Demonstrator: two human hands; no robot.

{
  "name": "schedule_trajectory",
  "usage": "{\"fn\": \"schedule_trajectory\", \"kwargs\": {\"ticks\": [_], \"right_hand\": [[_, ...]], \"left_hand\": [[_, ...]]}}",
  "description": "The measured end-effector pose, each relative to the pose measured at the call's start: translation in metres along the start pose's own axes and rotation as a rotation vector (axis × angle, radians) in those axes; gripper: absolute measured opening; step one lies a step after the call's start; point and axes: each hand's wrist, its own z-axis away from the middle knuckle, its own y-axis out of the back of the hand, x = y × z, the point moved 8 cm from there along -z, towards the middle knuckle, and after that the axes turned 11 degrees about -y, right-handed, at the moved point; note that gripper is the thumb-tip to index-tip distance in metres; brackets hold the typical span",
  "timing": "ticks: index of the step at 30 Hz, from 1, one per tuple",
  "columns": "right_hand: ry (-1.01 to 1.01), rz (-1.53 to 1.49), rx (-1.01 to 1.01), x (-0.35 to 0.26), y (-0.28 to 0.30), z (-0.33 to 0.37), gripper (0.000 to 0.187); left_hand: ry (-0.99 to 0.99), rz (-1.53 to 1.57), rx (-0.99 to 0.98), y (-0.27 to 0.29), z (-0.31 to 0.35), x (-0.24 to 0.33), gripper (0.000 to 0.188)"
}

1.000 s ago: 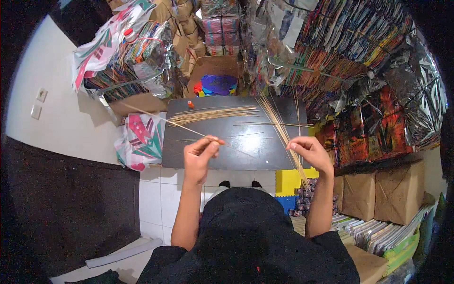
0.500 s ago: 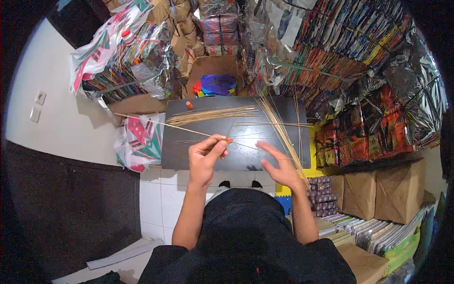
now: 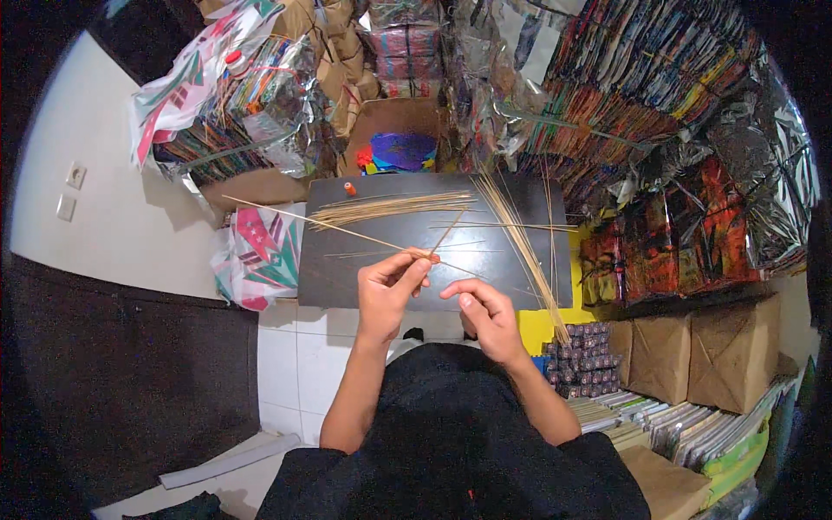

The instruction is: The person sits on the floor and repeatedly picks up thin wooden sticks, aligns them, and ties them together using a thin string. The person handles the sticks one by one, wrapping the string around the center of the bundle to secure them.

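My left hand (image 3: 387, 290) pinches two thin bamboo sticks (image 3: 334, 227) where they cross, above the front part of the dark table. The longer one slants from upper left down to the right; the shorter points up and away. At the crossing sits a small orange-red binding (image 3: 435, 258), just beyond my left fingertips. To the right and a little nearer, my right hand (image 3: 492, 322) has its fingers curled, with thumb and index finger close together. Whatever it may hold is too fine to see. An orange thread spool (image 3: 349, 188) stands at the table's far left.
On the dark table (image 3: 381, 295) lie one bundle of bamboo sticks (image 3: 390, 209) across the back and another bundle (image 3: 520, 234) down the right side, overhanging the front edge. Wrapped stacks (image 3: 607, 104) crowd the back and right. Brown paper parcels (image 3: 732, 355) stand at right.
My right hand has come nearer to me and left, its fingers going from spread to curled. The left hand shifted slightly right, and the shorter stick now leans further right.
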Motion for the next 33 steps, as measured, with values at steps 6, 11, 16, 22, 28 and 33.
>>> {"fn": "schedule_trajectory", "kwargs": {"ticks": [6, 11, 16, 22, 28, 33], "right_hand": [[0.080, 0.064, 0.036, -0.016, -0.004, 0.006, 0.021], [0.120, 0.236, 0.026, -0.018, -0.009, 0.009, 0.021], [0.099, 0.235, 0.034, -0.042, 0.006, 0.012, 0.019], [0.121, 0.351, 0.191, -0.066, 0.055, 0.018, 0.015], [0.086, 0.381, 0.252, -0.055, 0.113, 0.016, 0.013], [-0.122, 0.152, 0.118, 0.019, 0.136, 0.006, 0.021]], "left_hand": [[-0.030, -0.131, -0.050, -0.009, 0.003, 0.000, 0.012], [-0.054, -0.215, -0.149, -0.018, 0.007, -0.014, 0.014], [-0.121, -0.396, -0.225, -0.020, 0.010, -0.014, 0.016], [-0.066, -0.407, -0.355, -0.012, 0.016, -0.002, 0.014], [-0.018, -0.126, -0.222, 0.010, 0.015, 0.010, 0.012], [-0.113, 0.144, 0.000, 0.032, 0.010, 0.009, 0.012]]}}
